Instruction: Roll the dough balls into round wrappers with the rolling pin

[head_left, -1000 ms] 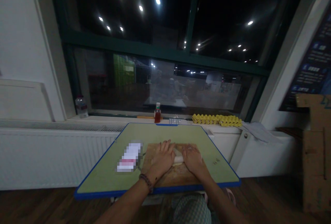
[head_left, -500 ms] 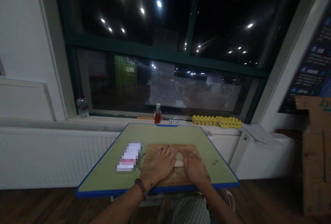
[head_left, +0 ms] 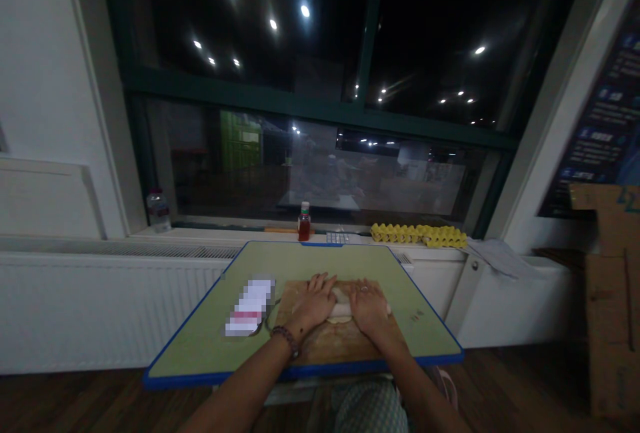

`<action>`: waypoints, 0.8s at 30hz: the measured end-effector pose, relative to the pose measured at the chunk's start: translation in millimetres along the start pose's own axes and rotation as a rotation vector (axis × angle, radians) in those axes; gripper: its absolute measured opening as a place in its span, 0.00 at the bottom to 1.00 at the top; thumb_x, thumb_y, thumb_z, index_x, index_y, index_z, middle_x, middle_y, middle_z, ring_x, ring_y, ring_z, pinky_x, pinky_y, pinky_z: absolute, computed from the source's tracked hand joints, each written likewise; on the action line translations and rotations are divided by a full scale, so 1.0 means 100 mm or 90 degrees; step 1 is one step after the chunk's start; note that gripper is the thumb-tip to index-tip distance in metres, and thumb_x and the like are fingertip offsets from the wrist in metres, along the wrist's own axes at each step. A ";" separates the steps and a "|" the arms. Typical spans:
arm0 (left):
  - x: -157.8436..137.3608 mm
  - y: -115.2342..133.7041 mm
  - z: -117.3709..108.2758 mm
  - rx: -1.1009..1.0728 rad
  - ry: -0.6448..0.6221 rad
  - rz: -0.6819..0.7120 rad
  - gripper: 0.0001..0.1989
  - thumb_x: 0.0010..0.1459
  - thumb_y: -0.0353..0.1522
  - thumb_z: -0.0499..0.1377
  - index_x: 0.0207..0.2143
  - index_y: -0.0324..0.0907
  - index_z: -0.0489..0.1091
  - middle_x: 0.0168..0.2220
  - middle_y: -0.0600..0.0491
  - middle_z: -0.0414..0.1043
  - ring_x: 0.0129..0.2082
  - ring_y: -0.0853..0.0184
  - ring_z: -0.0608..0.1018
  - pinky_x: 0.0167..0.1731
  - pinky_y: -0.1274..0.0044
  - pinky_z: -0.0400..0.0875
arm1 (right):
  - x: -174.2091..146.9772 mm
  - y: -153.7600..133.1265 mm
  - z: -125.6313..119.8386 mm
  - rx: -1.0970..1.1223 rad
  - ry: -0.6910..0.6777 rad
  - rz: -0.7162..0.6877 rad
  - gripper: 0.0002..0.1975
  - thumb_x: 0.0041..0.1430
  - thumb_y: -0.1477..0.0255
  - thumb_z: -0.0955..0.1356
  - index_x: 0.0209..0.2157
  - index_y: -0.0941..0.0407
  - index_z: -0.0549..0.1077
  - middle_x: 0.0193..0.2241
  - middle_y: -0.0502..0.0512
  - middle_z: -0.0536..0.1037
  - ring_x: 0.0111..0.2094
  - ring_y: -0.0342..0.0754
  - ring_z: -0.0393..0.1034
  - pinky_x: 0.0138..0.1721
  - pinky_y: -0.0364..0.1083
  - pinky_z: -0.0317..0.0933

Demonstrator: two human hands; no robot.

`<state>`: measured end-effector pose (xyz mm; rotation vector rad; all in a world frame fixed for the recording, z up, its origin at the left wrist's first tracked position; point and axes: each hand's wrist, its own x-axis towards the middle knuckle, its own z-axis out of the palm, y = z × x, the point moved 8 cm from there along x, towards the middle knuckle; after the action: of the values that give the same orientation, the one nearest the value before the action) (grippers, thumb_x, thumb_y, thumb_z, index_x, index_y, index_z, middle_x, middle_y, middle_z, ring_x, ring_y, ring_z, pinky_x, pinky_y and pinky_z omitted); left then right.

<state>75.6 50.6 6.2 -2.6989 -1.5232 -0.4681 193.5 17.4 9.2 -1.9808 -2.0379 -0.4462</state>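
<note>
A wooden board (head_left: 345,343) lies near the front edge of the table, and a flattened piece of pale dough (head_left: 341,319) rests on it. Across the dough lies a pale rolling pin (head_left: 342,311); its right end pokes out beyond my right hand. My left hand (head_left: 315,303) is flat over the left part of the pin, fingers stretched forward. Over the right part, my right hand (head_left: 369,303) also lies flat with its fingers extended and a ring on one of them. Both palms hide much of the pin and dough.
The green table (head_left: 200,339) has a blue rim. A phone (head_left: 250,306), blurred out, lies left of the board. On the windowsill stand a red sauce bottle (head_left: 304,223), a water bottle (head_left: 159,209) and yellow egg trays (head_left: 419,234). Cardboard (head_left: 613,313) stands at the right.
Both hands have shifted a little forward, away from me. The left wrist has moved forward and right. More of the rolling pin and the dough's near edge now shows between the hands.
</note>
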 end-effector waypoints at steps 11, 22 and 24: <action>-0.37 0.26 -0.06 0.029 0.130 0.162 0.22 0.66 0.32 0.44 0.61 0.45 0.59 0.62 0.49 0.60 0.63 0.60 0.59 0.62 0.62 0.52 | -0.37 -0.04 -0.04 0.027 0.044 0.018 0.19 0.63 0.78 0.58 0.50 0.63 0.74 0.54 0.65 0.72 0.60 0.53 0.61 0.59 0.52 0.54; -0.28 0.25 -0.05 0.000 0.070 0.151 0.23 0.65 0.32 0.45 0.62 0.47 0.57 0.65 0.49 0.57 0.65 0.59 0.55 0.63 0.62 0.49 | -0.25 -0.05 0.02 0.035 0.024 -0.020 0.22 0.64 0.78 0.56 0.55 0.62 0.70 0.57 0.63 0.69 0.62 0.52 0.57 0.62 0.52 0.49; -0.18 0.19 -0.02 -0.002 0.050 0.128 0.24 0.65 0.32 0.44 0.62 0.45 0.57 0.65 0.48 0.56 0.66 0.58 0.54 0.63 0.62 0.49 | -0.14 -0.07 0.04 0.005 0.000 -0.039 0.22 0.64 0.78 0.56 0.54 0.63 0.70 0.55 0.66 0.70 0.60 0.53 0.60 0.61 0.52 0.49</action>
<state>82.4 24.9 6.1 -2.7604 -1.2161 -0.5611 187.4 5.7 -0.5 -1.9189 -2.1015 -0.4496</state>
